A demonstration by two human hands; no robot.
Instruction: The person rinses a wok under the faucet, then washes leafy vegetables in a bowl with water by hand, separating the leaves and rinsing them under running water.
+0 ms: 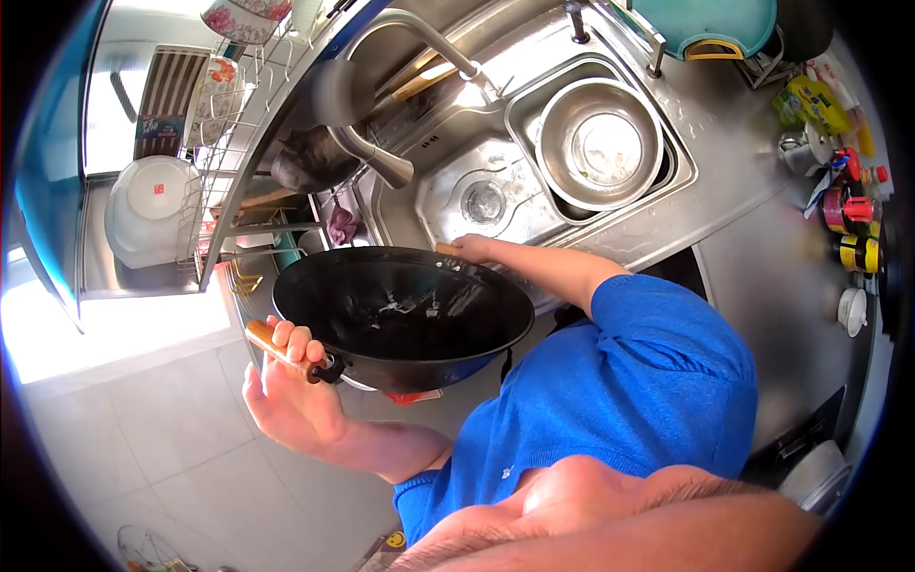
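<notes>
A large black wok (400, 310) hangs tilted in front of my body, its dark inside partly facing up, with pale glints on its inner wall. My left hand (300, 391) has its fingers wrapped round the wooden handle (272, 345) at the wok's near left side. On the far side, beside the sink's front edge, my right hand (470, 249) is closed on a second, shorter wooden handle (446, 250). Beyond it lies the steel sink (519, 205), and a round metal basin (599, 143) sits in its right bowl.
A curved faucet (419, 29) rises behind the sink. To the left stands a wire dish rack (233, 124) with a white bowl (152, 210). Several bottles and jars, among them a yellow-labelled jar (858, 254), line the counter's right end. Grey floor tiles (162, 419) show at lower left.
</notes>
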